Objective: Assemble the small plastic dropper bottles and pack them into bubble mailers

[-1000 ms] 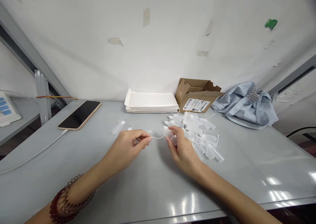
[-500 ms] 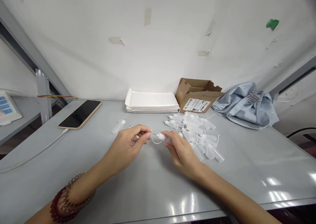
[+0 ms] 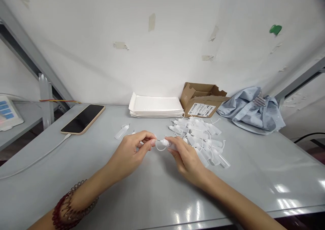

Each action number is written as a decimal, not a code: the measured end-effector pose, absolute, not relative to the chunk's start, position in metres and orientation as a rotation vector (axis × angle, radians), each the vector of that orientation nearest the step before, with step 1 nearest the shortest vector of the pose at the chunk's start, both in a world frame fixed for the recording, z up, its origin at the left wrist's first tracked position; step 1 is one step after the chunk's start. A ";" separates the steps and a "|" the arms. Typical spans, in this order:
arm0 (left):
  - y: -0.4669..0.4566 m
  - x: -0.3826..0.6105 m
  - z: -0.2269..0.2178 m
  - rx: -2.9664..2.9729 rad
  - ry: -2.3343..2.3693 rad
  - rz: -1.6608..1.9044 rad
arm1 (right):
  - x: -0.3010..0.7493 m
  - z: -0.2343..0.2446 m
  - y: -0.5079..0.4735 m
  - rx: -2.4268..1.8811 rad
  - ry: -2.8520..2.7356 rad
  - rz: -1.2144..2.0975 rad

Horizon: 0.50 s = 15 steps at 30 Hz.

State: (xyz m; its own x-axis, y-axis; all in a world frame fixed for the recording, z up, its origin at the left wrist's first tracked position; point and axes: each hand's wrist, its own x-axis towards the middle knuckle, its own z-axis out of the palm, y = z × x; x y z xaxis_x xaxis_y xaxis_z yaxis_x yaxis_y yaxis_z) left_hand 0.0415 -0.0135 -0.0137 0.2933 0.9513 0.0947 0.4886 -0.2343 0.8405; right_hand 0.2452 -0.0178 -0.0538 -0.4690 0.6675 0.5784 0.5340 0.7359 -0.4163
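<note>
My right hand [image 3: 186, 157] is closed around a small translucent needle-tip bottle [image 3: 165, 142], its metal tip pointing left. My left hand [image 3: 135, 148] pinches at the end of that needle, where the bottle's thin white strap loops up to the fingertips. The tiny cap on the strap is mostly hidden by the fingers. Just right of my right hand lies a loose pile of similar needle-tip bottles [image 3: 200, 133]. Behind my left hand, one more bottle [image 3: 122, 132] rests on the grey table [image 3: 142, 196], with the tip of another partly covered by the hand.
A stack of white envelopes [image 3: 156, 105] lies against the wall, beside an open cardboard box [image 3: 200, 103]. Light blue fabric [image 3: 254, 111] is bunched at the right. A phone [image 3: 83, 119] with a white charging cable [image 3: 38, 162] lies at the left.
The whole view has shifted slightly down in the picture. Both hands keep nearly the same hold on the bottle, with the left fingertips still at its needle.
</note>
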 end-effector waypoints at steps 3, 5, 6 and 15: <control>-0.013 0.042 -0.014 1.854 1.290 0.817 | 0.245 -0.054 -0.018 -0.896 -2.173 0.224; -0.012 0.043 -0.014 1.853 1.286 0.818 | 0.245 -0.054 -0.018 -0.899 -2.169 0.234; -0.012 0.043 -0.014 1.852 1.284 0.818 | 0.245 -0.054 -0.018 -0.901 -2.169 0.240; -0.013 0.041 -0.014 1.891 1.271 0.819 | 0.246 -0.053 -0.019 -0.909 -2.197 0.223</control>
State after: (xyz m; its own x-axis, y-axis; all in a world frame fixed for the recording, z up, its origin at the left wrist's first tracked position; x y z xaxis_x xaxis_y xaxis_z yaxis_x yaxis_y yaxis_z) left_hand 0.0413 -0.0126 -0.0144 0.3172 0.9412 0.1164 0.4951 -0.2691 0.8261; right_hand 0.2455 -0.0192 -0.0533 -0.4789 0.6696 0.5677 0.5418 0.7343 -0.4090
